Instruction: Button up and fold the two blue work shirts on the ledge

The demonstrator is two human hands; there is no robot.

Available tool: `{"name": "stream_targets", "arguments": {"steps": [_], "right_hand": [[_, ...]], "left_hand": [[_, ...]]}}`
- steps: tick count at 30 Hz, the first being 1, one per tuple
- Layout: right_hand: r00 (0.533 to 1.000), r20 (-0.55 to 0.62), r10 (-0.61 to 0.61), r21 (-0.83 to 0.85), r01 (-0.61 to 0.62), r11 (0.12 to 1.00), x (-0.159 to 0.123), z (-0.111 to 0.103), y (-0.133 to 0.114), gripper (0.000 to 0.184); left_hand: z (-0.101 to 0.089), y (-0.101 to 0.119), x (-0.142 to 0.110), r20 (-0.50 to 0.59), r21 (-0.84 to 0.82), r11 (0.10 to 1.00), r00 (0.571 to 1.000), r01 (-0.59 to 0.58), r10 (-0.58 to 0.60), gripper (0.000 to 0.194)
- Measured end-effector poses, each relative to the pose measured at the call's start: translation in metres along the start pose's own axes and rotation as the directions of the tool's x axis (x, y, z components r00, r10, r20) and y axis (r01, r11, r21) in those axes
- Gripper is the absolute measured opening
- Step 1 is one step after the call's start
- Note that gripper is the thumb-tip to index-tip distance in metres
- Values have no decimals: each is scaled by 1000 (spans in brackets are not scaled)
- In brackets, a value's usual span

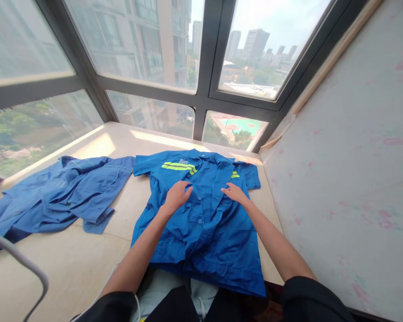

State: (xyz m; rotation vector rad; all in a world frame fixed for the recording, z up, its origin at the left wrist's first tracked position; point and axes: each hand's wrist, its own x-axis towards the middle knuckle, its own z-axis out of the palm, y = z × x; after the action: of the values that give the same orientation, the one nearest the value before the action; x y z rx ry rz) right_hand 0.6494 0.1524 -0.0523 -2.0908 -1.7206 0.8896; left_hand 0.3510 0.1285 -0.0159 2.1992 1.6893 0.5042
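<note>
A blue short-sleeved work shirt (210, 243) lies front up before me, with yellow-green reflective stripes across the chest and white lettering above the left-hand stripe. Its front is wrinkled, and one front edge is folded over near the collar. My left hand (178, 196) rests on the chest just below the stripe, thumb apart from the fingers. On the other side, my right hand (235, 193) touches the cloth beside the folded front edge, its fingers apart. Buttons show between the two hands. The shirt's hem hangs over the near edge of the surface.
A second blue garment (87, 188) lies crumpled on the pale ledge (121, 250) at left. A grey curved tube (27, 261) rises at the lower left. Window frames (201, 89) border the far side, and a flowered wall (339, 179) stands close on the right.
</note>
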Motion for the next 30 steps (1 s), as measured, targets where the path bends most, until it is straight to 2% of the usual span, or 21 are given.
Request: {"name": "stream_targets", "arguments": {"steps": [1,3,6,9,12,15,18,21,24,27,30], "right_hand": [[1000,-3,28,25,-28,999,10,2,-3,58],[996,-17,93,97,-91,991,26,5,-7,60],[984,-60,170,243,-151,958,42,10,-6,58],[971,-102,216,393,-161,905,49,13,0,53],[970,-110,219,505,-135,853,51,14,10,41],[972,-112,208,591,-104,800,49,15,20,27],[971,-130,198,650,-67,757,46,18,25,27],[968,-159,195,680,-36,732,46,23,24,27],[961,-176,214,700,-31,713,47,26,22,24],[965,-154,210,712,-39,701,47,20,20,15],[974,-145,175,710,-21,703,51,6,14,22]], "left_hand": [[2,5,19,-5,19,1000,1000,-4,4,41],[8,9,52,60,105,994,998,19,-25,39],[20,5,91,125,175,981,986,88,-111,37],[32,-4,118,153,206,967,972,146,-180,37],[40,-11,137,161,199,970,972,140,-173,32],[41,-15,151,154,143,982,977,124,-146,20],[36,-15,165,128,30,992,983,125,-128,15],[33,-7,180,98,-152,979,988,135,-121,24],[41,6,187,97,-334,932,989,140,-113,32],[55,15,180,116,-437,891,990,126,-83,24],[66,13,157,80,-462,878,992,128,-102,21]]}}
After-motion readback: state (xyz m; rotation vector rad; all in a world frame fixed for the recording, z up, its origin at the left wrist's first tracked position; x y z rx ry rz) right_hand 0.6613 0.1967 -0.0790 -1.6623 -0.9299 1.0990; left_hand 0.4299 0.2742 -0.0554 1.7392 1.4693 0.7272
